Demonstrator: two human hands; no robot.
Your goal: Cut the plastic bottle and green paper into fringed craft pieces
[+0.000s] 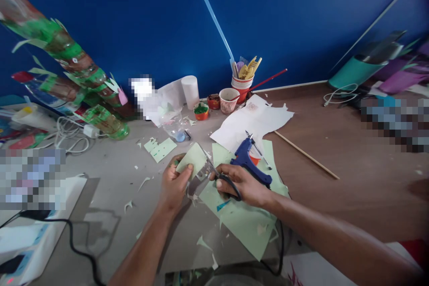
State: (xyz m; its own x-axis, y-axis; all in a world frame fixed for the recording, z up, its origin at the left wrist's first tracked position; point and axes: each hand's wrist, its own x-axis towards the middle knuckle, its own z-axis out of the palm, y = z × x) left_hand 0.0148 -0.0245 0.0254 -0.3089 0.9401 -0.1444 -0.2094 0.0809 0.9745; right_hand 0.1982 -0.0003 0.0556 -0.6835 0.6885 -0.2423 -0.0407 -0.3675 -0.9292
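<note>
My left hand (176, 183) is closed on a small piece of pale green paper (193, 159), thumb on top and fingers behind. In my right hand (239, 183) is a pair of scissors (231, 187) with black handles; its blades point up and left, at the paper's right edge. Whether the blades touch the paper I cannot tell. Under my right hand lies a large pale green sheet (250, 232). A blue glue gun (250, 161) rests on that sheet just beyond the hand. Another cut green piece (161, 149) lies to the left.
Paper scraps (205, 243) litter the table. Behind stand paper cups (229, 100), one holding sticks, and a small pot of green paint (201, 111). A wooden stick (306, 155) lies right. Painted bottles (78, 58) lean at left, near white cables (69, 134) and a power strip (36, 241).
</note>
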